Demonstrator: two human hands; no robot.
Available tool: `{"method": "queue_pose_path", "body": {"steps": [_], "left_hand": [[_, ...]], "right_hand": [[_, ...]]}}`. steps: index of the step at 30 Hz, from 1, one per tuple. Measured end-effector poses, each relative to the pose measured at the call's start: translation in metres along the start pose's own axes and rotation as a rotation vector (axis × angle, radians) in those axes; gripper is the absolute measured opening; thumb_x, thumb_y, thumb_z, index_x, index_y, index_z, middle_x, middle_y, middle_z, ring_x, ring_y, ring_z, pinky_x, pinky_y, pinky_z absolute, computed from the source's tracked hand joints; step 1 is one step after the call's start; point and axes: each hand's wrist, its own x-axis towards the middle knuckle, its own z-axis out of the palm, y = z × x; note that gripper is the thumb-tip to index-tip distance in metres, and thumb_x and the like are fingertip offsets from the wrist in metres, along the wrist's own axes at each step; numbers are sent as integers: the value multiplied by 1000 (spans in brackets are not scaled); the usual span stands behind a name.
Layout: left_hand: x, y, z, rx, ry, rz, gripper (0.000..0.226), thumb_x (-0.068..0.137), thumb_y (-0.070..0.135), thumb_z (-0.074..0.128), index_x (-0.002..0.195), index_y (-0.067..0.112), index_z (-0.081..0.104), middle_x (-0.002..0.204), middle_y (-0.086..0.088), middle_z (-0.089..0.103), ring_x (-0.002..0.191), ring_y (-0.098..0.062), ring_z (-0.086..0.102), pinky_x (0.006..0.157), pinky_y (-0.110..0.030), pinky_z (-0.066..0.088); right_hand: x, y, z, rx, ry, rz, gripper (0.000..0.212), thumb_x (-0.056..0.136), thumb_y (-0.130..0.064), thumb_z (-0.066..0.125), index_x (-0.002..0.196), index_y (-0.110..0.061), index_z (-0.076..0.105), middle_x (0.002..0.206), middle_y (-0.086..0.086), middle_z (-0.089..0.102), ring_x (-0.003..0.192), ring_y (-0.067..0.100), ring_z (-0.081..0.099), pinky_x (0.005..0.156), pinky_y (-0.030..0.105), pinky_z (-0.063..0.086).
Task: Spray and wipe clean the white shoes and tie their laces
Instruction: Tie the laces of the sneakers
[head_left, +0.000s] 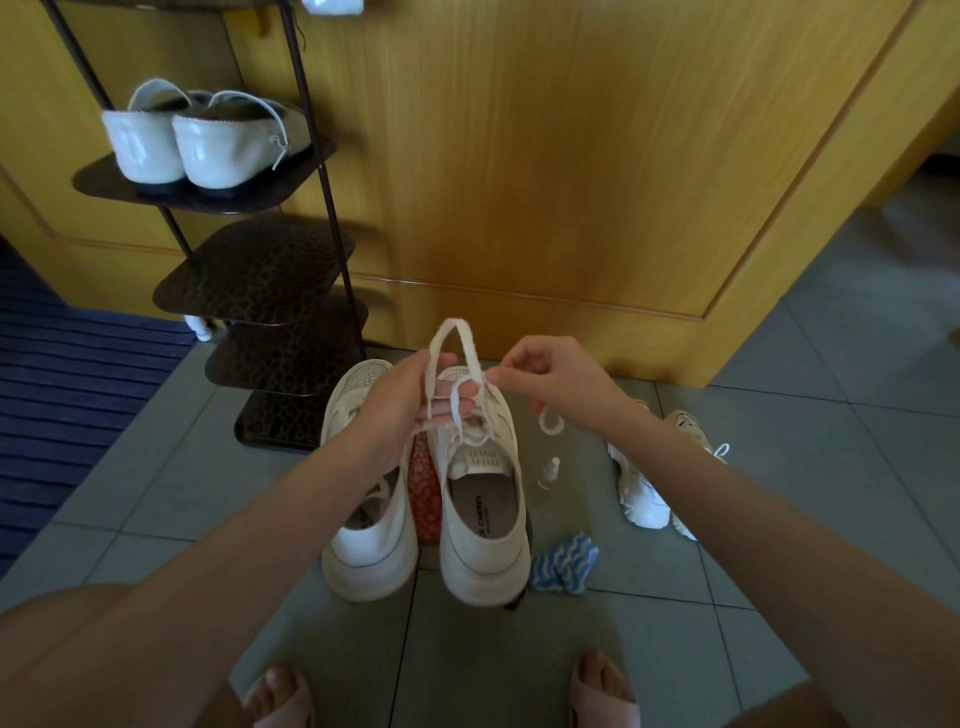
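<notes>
Two white sneakers stand side by side on the tiled floor, heels toward me: the left shoe (363, 551) and the right shoe (485, 525). My left hand (410, 410) holds an upright loop of the right shoe's white lace (457, 332) above its tongue. My right hand (540, 374) pinches the other lace end just right of that loop; the lace curls down below my wrist. A small white spray bottle (549, 473) stands right of the shoes. A blue-and-white striped cloth (563, 564) lies by the right shoe's heel.
A dark metal shoe rack (260, 270) stands at the left, with a white pair (202, 140) on an upper shelf. Another white pair (649, 493) lies on the floor at right. A wooden cabinet (571, 182) is behind, a red patterned item (422, 493) sits between the sneakers, and my sandalled feet (602, 691) are at the bottom.
</notes>
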Motion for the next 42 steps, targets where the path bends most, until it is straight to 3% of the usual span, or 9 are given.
{"method": "queue_pose_path", "body": {"steps": [4,8,12,18,24,28,33,38,42], "left_hand": [[-6,5,0,8,-219,-163,54,95,52,35,113,8,60,99,-11,70,89,-21,66,85,-32,49],[-8,2,-2,170,-253,-70,34,85,24,65,108,0,64,94,-11,68,83,-17,63,77,-23,50],[-6,-1,-2,182,-215,-15,36,82,34,66,106,8,66,80,1,68,70,-9,62,70,-24,50],[-9,1,2,62,-134,31,24,86,16,64,106,3,66,82,-9,71,59,-8,67,52,-16,52],[-6,4,-2,132,-134,-6,25,86,17,64,108,5,66,85,-8,71,65,-9,67,57,-19,53],[-6,5,-3,160,-160,-75,24,81,16,69,104,8,66,85,-6,67,72,-13,64,68,-23,53],[-8,9,-6,448,-112,201,15,80,9,71,92,15,66,78,2,68,64,0,65,59,-11,47],[-11,10,-5,492,-126,319,12,78,0,70,85,10,70,62,16,67,60,8,60,58,-6,45],[-10,9,-9,396,-100,300,12,78,2,71,84,13,70,80,2,69,65,3,63,63,-7,48]], "right_hand": [[4,4,1,56,44,39,17,86,-31,66,83,-15,62,58,-8,61,49,2,54,58,22,46],[3,8,5,77,-31,62,13,86,-26,66,84,-13,65,64,-1,63,58,11,57,66,26,49],[0,6,6,99,-66,54,17,85,-23,68,90,-7,69,69,4,64,65,15,55,65,27,47],[-4,4,2,59,-85,43,8,86,-18,67,92,-13,68,80,5,69,71,9,61,73,28,52],[-10,6,-1,-3,-133,16,7,83,-20,70,89,-16,71,79,2,73,74,7,67,78,25,53],[-12,7,4,-35,-215,-16,13,86,-23,67,91,-13,75,86,3,74,86,22,68,82,31,53],[-5,11,-6,103,-28,28,12,91,-9,58,98,-8,68,89,7,71,58,4,62,64,14,49],[4,23,11,166,-169,48,20,88,-2,60,98,-16,69,101,2,69,91,8,62,86,21,48],[11,27,24,278,-266,91,33,88,5,52,100,-23,64,85,-2,63,78,9,55,77,24,44]]}}
